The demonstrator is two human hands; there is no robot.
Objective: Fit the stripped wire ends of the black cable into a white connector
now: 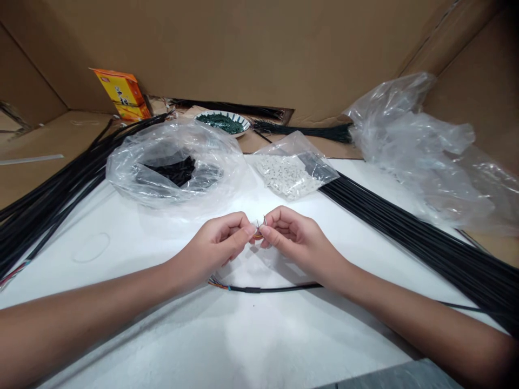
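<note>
Centrally, we find both hands meeting over the white table (pixel 162 329), fingertips nearly touching. Left hand (pixel 225 237): thumb and forefinger pinched on thin wires (pixel 258 235), other fingers curled under. Right hand (pixel 298 235): likewise pinching the wires, thumb against forefinger. We make out an orange strand low in the small gap and dark ends poking up; finer detail is too small for us to tell.

Nearer the person, below the hands, we record a black cable (pixel 279 289) lying across the table, a thicker black sleeve (pixel 252 290) near its left end. Coloured strands (pixel 215 281) fan out from that end toward the left hand; we cannot tell whether they are the pinched ones.

Beyond the hands we log a clear bag (pixel 133 143) with black pieces (pixel 180 170) in it, left, and a flatter bag (pixel 310 141) of small white pieces (pixel 279 174) just beside it. Behind these, a plate (pixel 246 127) heaped with green bits (pixel 221 121). Bundles of black cables flank the table, left (pixel 77 167) and right (pixel 405 237). Far left, we note a yellow-orange box (pixel 121 92), tilted, before the cardboard wall (pixel 251 48)
</note>
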